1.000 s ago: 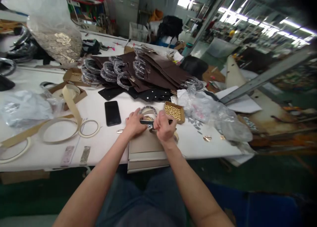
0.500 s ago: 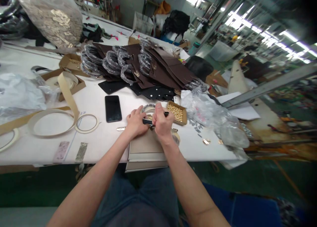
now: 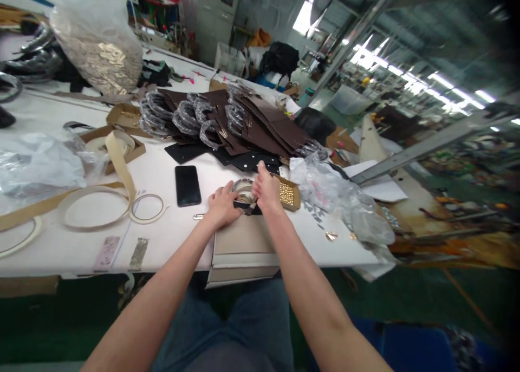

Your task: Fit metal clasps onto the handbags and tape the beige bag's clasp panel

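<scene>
My left hand [image 3: 222, 205] bends round the near end of a narrow black strip [image 3: 257, 211], its thumb low and fingers forward. My right hand [image 3: 267, 190] is closed with the thumb up, gripping a small hand tool [image 3: 251, 207] whose metal end points down at the strip; its exact kind is hidden by the fist. Between and beyond the hands lies a plastic-wrapped curved handle [image 3: 242, 183]. A beige board [image 3: 244, 239] sits under the work, overhanging the front table edge. Right beside the right hand stands a cardboard box of gold studs [image 3: 287, 194].
A phone [image 3: 188, 186] lies to the left, near a tape roll [image 3: 147, 208] and beige webbing [image 3: 93, 207]. Brown bag pieces [image 3: 260, 117] with wrapped handles are piled behind. Clear plastic bags [image 3: 341, 198] fill the right side; a slanting metal bar [image 3: 439, 139] crosses there.
My right hand has turned more upright with its thumb raised, and the tool's metal end now shows below the fist. My left hand stays put; the view has shifted slightly.
</scene>
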{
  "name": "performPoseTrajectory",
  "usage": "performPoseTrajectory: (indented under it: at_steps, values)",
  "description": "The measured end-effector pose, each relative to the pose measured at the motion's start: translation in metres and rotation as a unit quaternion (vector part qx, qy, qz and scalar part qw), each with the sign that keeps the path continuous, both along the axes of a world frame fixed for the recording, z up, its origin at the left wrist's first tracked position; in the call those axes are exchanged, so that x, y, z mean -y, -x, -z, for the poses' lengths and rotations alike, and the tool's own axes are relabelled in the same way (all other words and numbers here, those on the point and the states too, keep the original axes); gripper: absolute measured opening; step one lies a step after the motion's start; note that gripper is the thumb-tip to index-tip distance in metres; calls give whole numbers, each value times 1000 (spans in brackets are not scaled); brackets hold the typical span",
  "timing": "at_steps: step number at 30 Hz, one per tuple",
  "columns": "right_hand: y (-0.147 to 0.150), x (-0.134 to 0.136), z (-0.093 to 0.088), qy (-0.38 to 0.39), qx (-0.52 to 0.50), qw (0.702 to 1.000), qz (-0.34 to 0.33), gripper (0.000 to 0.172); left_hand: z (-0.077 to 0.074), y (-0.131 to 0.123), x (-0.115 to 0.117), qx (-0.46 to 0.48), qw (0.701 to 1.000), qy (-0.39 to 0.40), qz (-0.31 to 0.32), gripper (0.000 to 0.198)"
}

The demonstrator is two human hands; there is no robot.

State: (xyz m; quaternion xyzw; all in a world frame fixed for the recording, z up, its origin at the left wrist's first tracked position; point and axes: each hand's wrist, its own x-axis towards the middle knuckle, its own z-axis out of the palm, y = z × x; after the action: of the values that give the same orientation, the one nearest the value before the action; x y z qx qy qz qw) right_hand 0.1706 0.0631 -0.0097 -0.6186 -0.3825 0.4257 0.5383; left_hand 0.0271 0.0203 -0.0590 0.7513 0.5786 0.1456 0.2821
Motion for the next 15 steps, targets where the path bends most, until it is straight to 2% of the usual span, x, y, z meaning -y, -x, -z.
performPoseTrajectory:
  at_steps: [3,5,10,13,15]
  values:
    - [-3,29,-6,-149,-37,988,-19,74,1,-1,1,16,1000,-8,-15,32]
    - [3,46,-5,-206,-5,978,-32,73,3,-1,1,24,999,-11,-21,32]
    - [22,70,6,-227,126,965,-27,70,7,-2,0,26,999,-2,-25,32]
    - [23,73,9,-229,128,965,-21,68,11,-2,-1,32,999,-12,-29,30]
    - [21,73,9,-188,103,976,-36,68,13,-2,-1,38,999,-16,-31,32]
